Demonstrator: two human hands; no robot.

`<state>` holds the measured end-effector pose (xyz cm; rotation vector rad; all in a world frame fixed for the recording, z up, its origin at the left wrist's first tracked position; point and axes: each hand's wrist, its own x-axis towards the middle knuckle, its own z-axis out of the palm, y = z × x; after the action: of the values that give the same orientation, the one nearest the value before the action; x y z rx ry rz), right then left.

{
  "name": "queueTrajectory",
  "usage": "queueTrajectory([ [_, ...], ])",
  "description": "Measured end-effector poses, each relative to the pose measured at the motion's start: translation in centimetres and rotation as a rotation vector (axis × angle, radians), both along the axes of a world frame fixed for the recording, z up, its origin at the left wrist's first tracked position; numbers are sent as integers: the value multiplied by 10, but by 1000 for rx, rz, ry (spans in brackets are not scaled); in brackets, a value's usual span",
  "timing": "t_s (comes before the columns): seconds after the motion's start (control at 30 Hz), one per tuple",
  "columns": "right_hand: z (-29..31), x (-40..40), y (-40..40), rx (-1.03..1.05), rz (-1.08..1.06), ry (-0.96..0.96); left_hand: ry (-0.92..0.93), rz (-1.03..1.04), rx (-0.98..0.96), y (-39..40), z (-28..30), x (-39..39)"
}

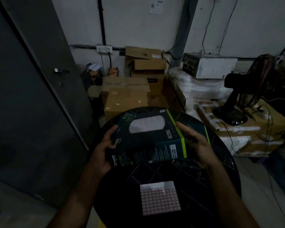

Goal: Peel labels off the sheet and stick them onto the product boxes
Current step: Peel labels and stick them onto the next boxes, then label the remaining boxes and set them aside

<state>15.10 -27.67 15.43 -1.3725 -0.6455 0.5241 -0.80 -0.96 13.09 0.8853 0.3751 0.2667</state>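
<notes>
A dark product box with green stripes and a white oval picture is held tilted above a round black table. My left hand grips the box's left edge, thumb on its top face. On the box's right side, my right hand rests with fingers stretched along it. A second dark box lies partly hidden under the first. The label sheet, white with a grid of several small pinkish labels, lies flat on the table near me, below both hands.
Brown cardboard cartons are stacked behind the table. A black fan stands on cartons to the right, with cables trailing. A grey door fills the left side. White packages lean against the back wall.
</notes>
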Motion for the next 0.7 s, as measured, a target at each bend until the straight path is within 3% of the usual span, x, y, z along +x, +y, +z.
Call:
queueTrajectory([
  [0.07, -5, 2, -1, 79, 13, 300, -22, -16, 56, 9, -7, -5],
  [0.13, -7, 0, 7, 88, -7, 377, -25, -75, 129, 18, -13, -7],
  [0.2, -15, -3, 21, -70, -70, 293, -41, -166, 249, 21, -16, -7],
  [0.33, -38, -6, 42, -575, -129, -217, -21, -313, 449, 28, -24, -1],
  [0.5, -55, -5, 30, -608, -120, -323, 128, -310, 954, 15, -28, 23],
  [0.63, -76, 16, 7, -596, -135, -345, 63, -357, 1217, -3, -46, 51],
  [0.7, -81, 33, -10, -583, -130, -339, 88, -403, 1258, -19, -56, 69],
])
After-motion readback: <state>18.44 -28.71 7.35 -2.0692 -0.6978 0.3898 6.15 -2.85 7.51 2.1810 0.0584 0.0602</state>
